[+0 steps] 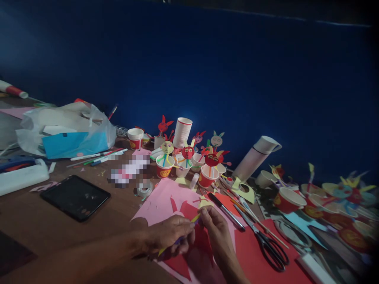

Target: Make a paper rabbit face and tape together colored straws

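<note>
Near the bottom middle, my left hand [174, 232] is closed on a thin yellow strip [195, 218], whose other end sticks out below the palm. Something purple shows between its fingers. My right hand [214, 227] pinches at the strip's upper end, close to my left fingertips; what exactly lies in that pinch is too small to tell. Beneath both hands are pink paper [164, 195] and red paper [251, 244]. A small pale yellow paper piece [206, 202] lies just beyond my right fingertips.
Black scissors [271, 250], a black pen [226, 211] and thin sticks lie to the right. Paper cups with paper faces [165, 165] stand behind. A tablet [75, 197], pens and a plastic bag [68, 126] are left. A white bottle [254, 157] leans at the back.
</note>
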### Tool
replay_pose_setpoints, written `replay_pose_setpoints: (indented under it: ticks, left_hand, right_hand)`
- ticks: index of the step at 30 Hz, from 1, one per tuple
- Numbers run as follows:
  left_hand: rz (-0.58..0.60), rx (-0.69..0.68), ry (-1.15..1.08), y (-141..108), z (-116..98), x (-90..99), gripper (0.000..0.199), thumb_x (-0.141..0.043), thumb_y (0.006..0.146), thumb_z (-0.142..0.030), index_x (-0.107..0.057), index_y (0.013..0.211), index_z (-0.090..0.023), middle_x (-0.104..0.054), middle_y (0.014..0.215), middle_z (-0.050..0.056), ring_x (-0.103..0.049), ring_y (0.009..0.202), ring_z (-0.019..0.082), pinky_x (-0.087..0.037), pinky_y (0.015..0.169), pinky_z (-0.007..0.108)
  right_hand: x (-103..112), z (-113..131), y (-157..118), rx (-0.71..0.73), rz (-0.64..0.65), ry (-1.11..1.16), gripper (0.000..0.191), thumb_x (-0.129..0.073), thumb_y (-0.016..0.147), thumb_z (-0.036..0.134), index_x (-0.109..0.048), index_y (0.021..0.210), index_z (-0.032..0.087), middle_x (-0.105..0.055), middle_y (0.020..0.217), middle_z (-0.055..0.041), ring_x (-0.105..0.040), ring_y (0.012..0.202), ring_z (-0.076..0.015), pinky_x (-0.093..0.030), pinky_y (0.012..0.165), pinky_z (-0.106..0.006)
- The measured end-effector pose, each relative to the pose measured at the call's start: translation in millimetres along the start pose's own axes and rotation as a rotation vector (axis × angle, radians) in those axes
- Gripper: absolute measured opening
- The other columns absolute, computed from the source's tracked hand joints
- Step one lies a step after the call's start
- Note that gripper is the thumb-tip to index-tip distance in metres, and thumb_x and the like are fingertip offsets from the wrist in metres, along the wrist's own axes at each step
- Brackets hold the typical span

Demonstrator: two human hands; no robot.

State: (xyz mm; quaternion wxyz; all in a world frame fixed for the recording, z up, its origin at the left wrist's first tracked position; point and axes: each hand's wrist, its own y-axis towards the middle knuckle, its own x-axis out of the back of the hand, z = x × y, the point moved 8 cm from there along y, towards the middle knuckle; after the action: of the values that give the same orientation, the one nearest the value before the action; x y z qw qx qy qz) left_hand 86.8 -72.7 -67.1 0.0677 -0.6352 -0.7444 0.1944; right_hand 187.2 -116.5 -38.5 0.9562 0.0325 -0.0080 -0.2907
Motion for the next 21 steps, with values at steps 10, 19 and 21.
replay_pose_setpoints:
  ticks: [10, 19, 21]
  left_hand:
    - [-0.028, -0.020, 0.041, -0.9, -3.0, 2.4, 0.035, -0.037, 0.085, -0.048, -0.050, 0.079, -0.015, -0.049, 0.050, -0.005, -0.037, 0.036, 0.004, -0.027, 0.036, 0.014]
    - [-0.042, -0.026, 0.164, -0.1, 5.9, 6.4, 0.042, -0.035, 0.083, -0.058, -0.048, 0.079, -0.019, -0.049, 0.055, -0.004, -0.035, 0.033, 0.005, -0.027, 0.031, 0.016]
    - [-0.040, -0.020, 0.178, -0.2, 7.7, 6.2, 0.041, -0.035, 0.083, -0.058, -0.048, 0.080, -0.019, -0.049, 0.055, -0.005, -0.035, 0.034, 0.005, -0.027, 0.032, 0.016]
  right_hand:
    - [0.7, -0.9, -1.0, 0.014, 0.010, -0.075, 0.034, -0.056, 0.081, 0.048, -0.056, 0.070, 0.016, -0.048, 0.059, 0.0021, -0.044, 0.056, -0.0124, -0.037, 0.053, -0.020]
    - [5.7, -5.7, -2.3, 0.043, 0.000, -0.233, 0.040, -0.048, 0.085, 0.050, -0.065, 0.090, 0.015, -0.053, 0.059, 0.0005, -0.050, 0.057, -0.0155, -0.041, 0.053, -0.022]
    - [6.1, -5.7, -2.6, 0.049, -0.001, -0.249, 0.039, -0.048, 0.084, 0.050, -0.066, 0.088, 0.015, -0.052, 0.057, 0.0008, -0.050, 0.056, -0.0153, -0.041, 0.052, -0.021]
